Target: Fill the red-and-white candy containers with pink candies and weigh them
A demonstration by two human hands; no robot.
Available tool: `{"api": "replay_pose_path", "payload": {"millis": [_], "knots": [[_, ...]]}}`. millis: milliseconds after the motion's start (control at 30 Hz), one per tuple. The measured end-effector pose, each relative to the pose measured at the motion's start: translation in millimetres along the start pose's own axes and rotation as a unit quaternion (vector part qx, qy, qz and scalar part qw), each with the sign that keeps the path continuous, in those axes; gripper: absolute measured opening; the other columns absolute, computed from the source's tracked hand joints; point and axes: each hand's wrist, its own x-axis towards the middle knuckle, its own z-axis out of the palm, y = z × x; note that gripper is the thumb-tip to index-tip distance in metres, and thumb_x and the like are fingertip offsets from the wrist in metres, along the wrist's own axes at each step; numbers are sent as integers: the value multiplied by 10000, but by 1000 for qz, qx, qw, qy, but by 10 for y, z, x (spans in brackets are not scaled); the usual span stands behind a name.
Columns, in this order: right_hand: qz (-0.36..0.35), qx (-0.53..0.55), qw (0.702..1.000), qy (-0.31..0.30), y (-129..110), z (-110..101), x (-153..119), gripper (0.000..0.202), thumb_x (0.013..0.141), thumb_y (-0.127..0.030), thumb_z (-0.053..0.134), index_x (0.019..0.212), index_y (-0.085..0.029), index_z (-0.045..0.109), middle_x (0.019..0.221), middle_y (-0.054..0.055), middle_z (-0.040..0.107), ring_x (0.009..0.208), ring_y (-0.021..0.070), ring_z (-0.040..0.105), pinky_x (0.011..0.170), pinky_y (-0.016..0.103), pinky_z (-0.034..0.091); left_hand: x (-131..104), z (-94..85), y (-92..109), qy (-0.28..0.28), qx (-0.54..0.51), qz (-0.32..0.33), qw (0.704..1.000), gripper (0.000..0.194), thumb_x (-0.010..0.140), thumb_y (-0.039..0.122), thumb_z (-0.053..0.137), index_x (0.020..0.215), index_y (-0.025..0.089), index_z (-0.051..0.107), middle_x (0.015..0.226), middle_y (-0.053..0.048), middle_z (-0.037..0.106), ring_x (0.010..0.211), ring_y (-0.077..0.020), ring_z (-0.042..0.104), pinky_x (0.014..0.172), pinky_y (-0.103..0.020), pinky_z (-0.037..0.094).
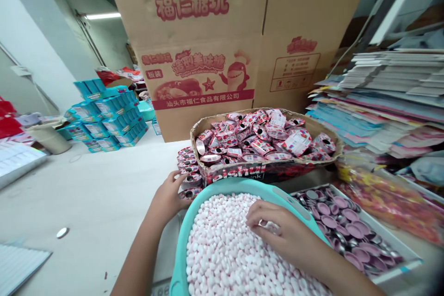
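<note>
My left hand [169, 196] curls around a small printed tin [193, 179] in a stack beside the tub, thumb and fingers on its left side. The tins in this stack are pink and red, with a dark hole in the side. My right hand [277, 224] is in the turquoise tub [176, 259], fingers bent down and closing on small candies [225, 240]. These are white to pale pink, oval, and fill the tub. Candies show between thumb and fingers; the fingertips are partly hidden.
Behind the tub stands a cut-down carton [270, 169] of printed tins, before a big cardboard box [208, 32]. A tray of pink round lids [350, 226] lies right, near stacked card sheets [388, 88]. Teal boxes [107, 115] and a loose lid [63, 232] are left.
</note>
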Motion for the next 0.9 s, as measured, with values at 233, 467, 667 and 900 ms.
{"api": "replay_pose_path", "payload": {"millis": [233,467,667,900], "knots": [[11,9,1000,6,28,-19,-30,121,926,-264,590,884,-221,695,1000,51,669,978,192,635,902,311,481,25,20,-64,-29,1,3,1000,324,710,358,767,1006,258,682,1058,-65,650,897,-234,654,752,-316,482],[21,-7,1000,2,33,-23,-16,118,914,-253,595,887,-215,703,1001,58,683,973,194,643,899,314,491,-73,-123,-15,-48,-14,-37,998,260,669,395,740,827,246,598,798,-15,677,709,-208,630,617,-286,446],[6,-29,1000,4,48,-31,-18,166,916,-304,588,891,-207,721,994,81,698,972,214,648,883,332,507,-743,-732,-169,93,-33,-163,982,442,589,553,784,889,295,588,774,26,695,633,-198,621,551,-279,448],[18,-79,991,-102,114,-20,-83,417,836,-411,712,1218,-247,688,1383,115,574,1319,300,507,1153,468,371,-1295,-498,-167,17,-91,-196,976,416,640,501,767,945,266,613,893,5,719,801,-227,664,687,-298,518]]}}
